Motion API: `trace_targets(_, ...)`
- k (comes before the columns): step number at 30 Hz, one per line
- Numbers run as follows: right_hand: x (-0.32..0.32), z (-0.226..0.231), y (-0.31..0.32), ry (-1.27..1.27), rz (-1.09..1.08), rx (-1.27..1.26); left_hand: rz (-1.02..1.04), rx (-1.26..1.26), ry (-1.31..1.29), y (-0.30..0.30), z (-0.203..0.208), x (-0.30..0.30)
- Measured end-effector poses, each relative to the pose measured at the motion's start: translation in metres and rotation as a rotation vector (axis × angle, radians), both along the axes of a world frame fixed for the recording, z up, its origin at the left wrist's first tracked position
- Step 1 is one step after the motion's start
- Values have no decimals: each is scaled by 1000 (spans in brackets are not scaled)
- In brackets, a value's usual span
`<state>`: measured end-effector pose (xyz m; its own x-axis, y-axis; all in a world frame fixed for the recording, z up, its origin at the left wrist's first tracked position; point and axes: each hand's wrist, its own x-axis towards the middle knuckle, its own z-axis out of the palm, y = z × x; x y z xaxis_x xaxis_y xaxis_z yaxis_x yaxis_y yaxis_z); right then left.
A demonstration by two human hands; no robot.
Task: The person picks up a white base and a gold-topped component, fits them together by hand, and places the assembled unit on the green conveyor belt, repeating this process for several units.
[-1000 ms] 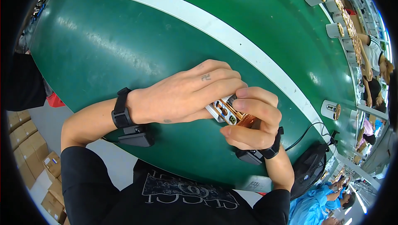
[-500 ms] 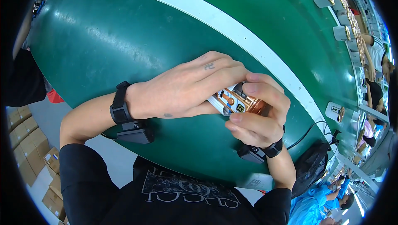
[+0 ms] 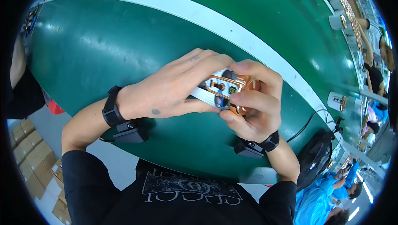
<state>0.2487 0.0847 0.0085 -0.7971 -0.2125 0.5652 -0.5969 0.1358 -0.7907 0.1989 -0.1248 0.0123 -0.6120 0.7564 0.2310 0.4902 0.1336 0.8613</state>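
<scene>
Left hand point(image 3: 170, 90) and right hand point(image 3: 253, 109) both clamp a small copper-coloured part point(image 3: 230, 90) with a white strip, held above the green table point(image 3: 103, 46). Work appears mid-way; part not set down.

Copper part point(image 3: 226, 90) between both hands point(image 3: 207, 94)

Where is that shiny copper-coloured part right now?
In the head view the copper-coloured part sits just right of centre, held between the left hand and the right hand, above the green belt and below its white stripe.
</scene>
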Motion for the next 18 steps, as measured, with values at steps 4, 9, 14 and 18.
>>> trace_targets(4,0,-2,7,9,8,6,-14,-26,-20,2,1,-2)
trace_targets(9,-5,-4,16,-12,-14,0,-25,-44,-120,4,2,-5)
trace_targets(14,-7,-7,11,36,10,-10,0,-56,-122,3,-6,-1)
trace_targets(18,-8,-6,11,72,3,27,-8,-39,-36,6,-9,-2)
